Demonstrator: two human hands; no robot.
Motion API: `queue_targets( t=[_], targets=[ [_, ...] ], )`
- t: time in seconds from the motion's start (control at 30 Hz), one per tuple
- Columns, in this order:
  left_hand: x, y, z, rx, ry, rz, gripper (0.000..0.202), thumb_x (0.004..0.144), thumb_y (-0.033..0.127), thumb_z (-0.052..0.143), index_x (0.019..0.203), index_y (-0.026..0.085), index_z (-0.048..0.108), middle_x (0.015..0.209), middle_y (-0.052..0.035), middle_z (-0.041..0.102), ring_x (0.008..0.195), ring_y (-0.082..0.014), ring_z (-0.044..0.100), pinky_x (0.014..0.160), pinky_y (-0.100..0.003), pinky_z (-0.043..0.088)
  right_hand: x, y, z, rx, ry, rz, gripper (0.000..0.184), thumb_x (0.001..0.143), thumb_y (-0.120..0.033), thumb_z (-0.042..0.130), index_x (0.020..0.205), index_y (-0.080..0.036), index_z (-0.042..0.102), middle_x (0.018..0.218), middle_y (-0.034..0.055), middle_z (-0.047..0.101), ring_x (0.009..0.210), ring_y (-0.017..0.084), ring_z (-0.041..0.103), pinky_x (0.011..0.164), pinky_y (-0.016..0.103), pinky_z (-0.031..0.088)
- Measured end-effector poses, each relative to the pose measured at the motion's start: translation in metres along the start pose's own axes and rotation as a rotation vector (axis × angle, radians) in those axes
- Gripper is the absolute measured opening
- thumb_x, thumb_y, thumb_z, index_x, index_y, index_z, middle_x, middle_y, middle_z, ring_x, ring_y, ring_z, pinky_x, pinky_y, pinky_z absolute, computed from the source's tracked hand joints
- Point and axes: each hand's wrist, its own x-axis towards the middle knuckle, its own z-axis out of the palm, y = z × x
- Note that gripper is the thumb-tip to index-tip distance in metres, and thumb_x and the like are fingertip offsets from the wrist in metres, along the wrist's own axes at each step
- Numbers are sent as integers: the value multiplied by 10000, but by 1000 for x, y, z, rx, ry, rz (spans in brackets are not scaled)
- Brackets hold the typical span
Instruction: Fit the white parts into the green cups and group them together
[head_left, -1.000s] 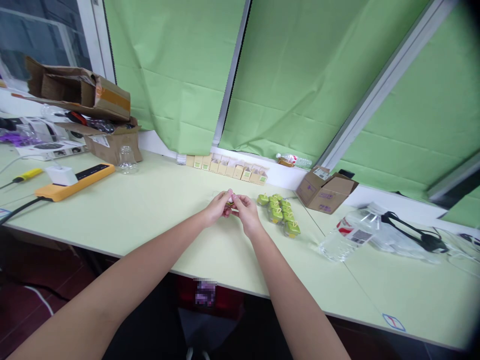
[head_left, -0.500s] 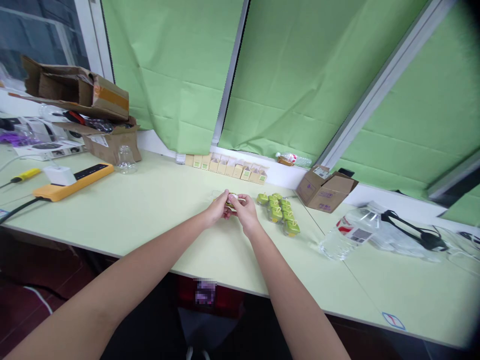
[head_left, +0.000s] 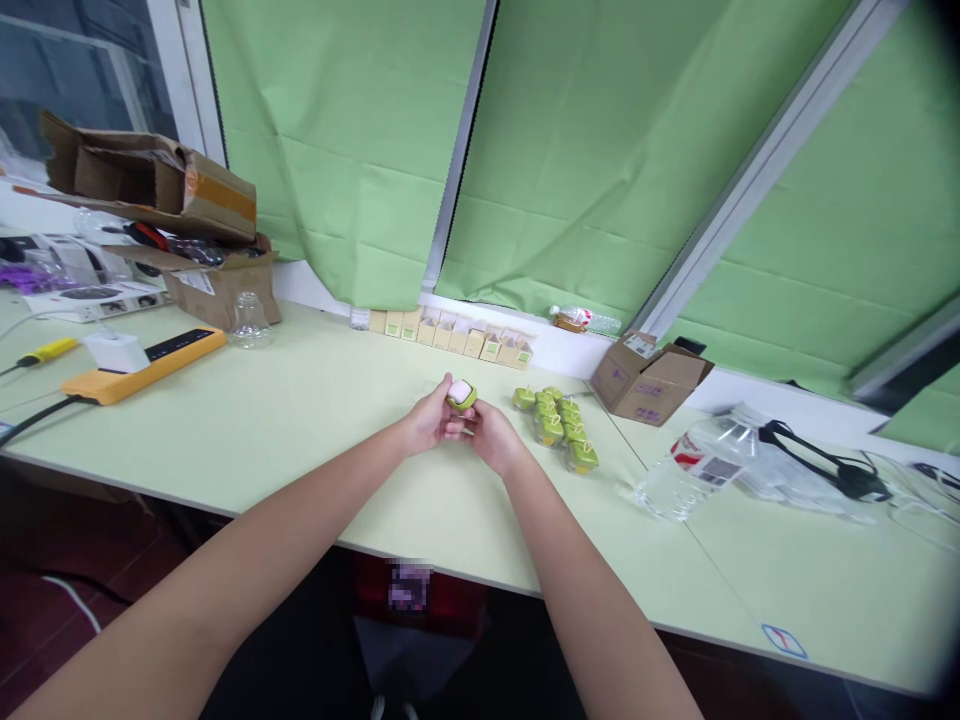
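Centre: a small green piece (head_left: 460,394) with a pale top, which I see held just above the bench (head_left: 300,420), pinched between both hands. The left hand (head_left: 429,421) has its fingers curled shut on the piece's near side with the thumb up against it. The right hand (head_left: 491,437) is closed against its other side, fingers folded under. The two hands touch each other below the piece.

Just to the right: a cluster of like green pieces (head_left: 559,424) lying on the bench in two short rows.

Behind, along the wall: a row of small cartons (head_left: 454,337), each with a green square on its face; I can read no lettering there.

Further right: an open cardboard box (head_left: 649,380) with purple print too small to read, then a clear bottle (head_left: 697,465) on its side, with a red and white label whose text is illegible.

Near corner: a blue-edged sticker (head_left: 784,640) with a red stroke.

Far left: an orange power strip (head_left: 161,356) carrying a white plug (head_left: 116,350).
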Motion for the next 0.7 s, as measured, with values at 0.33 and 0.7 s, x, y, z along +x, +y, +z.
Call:
queue_targets(
  t=[0.33,0.7],
  targets=[
    [2,3,-3,262,313,-7,594,946,644,287,1033,155,614,735,-72,652,427,-110,454,423,-242,319,10,7,-5,-116,191,-163,208,837,-407,569,831,-200,592,783,32,674,689,173,645,664,317,559],
    [6,-12,-2,326,156,243,501,720,492,780,1042,123,676,1081,-127,679,1062,-251,632,977,-408,498,10,14,-13,-923,493,-615,265,892,-444,476,832,-207,578,872,75,673,771,214,629,701,338,488]
  ],
)
